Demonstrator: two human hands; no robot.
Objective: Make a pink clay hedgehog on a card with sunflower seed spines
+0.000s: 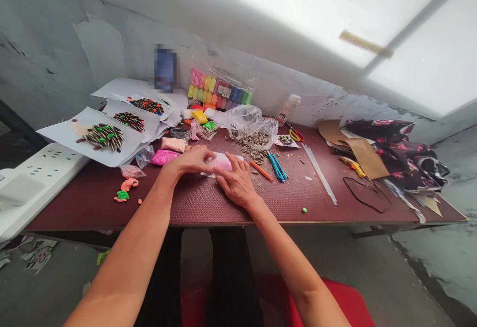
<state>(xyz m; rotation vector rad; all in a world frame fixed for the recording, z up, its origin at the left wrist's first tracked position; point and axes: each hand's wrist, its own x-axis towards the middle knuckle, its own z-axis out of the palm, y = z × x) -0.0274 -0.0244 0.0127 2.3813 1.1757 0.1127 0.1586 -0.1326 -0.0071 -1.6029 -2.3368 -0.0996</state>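
Two-handed steadying, seemingly, of the pink-and-white card (222,163) flat on the worktop (208,205); with the left hand (192,160) at its left edge, fingers bent, pinch or mere touch impossible to tell; with the right hand (238,183) across its right side, fingers extended and unclenched, likely against sliding; near the pink packet (164,156), seeds (253,140) and blue cutter (276,165), probably for easy reach.

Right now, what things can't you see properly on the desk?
All from the head view:
- Parts of the pink-and-white sheet: covered by the left hand and right hand.
- Power strip: its near end is cut off by the left edge.
- Blue thing at the wall: blurred into squares.
- Writing on the white bottle: too small to read.
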